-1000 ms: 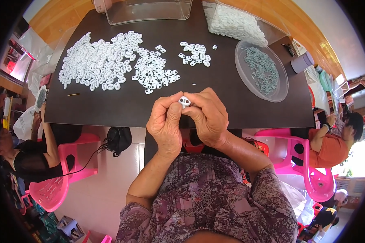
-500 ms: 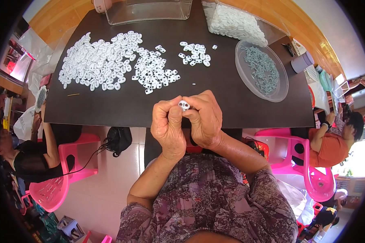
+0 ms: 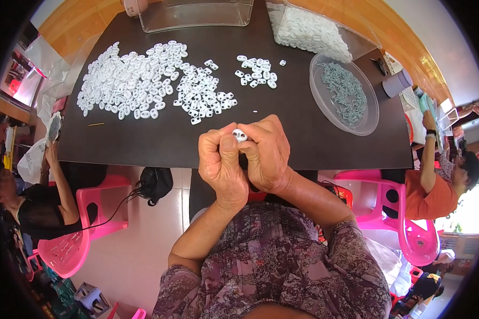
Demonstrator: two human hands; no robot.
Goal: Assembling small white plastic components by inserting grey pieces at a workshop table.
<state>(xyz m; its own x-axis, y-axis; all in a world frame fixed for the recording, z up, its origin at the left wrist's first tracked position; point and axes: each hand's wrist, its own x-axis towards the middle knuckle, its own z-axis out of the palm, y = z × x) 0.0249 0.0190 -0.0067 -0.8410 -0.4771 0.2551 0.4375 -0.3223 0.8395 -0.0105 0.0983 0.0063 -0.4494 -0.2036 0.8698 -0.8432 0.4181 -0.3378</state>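
Note:
Between my two hands, above the table's near edge, is a small white plastic piece with two dark holes (image 3: 239,135). My left hand (image 3: 221,165) pinches it with thumb and forefinger from the left. From the other side the thumb and forefinger of my right hand (image 3: 269,154) press on it. Fingers cover most of its edges. Beyond my hands lie a large heap of white oval pieces (image 3: 125,82), a smaller pile of white two-holed pieces (image 3: 202,94) and a loose cluster of white pieces (image 3: 258,70).
A round clear tray (image 3: 375,114) holds small grey-green screw-like parts (image 3: 343,93). Behind it stands a clear bin of white pieces (image 3: 308,32). An empty-looking clear box (image 3: 194,18) sits at the back. Co-workers sit at left and right, by pink chairs (image 3: 72,239).
The white piece has tilted slightly between my fingers, and both hands have shifted a little. At right, the co-worker in orange has stretched an arm out over the side table.

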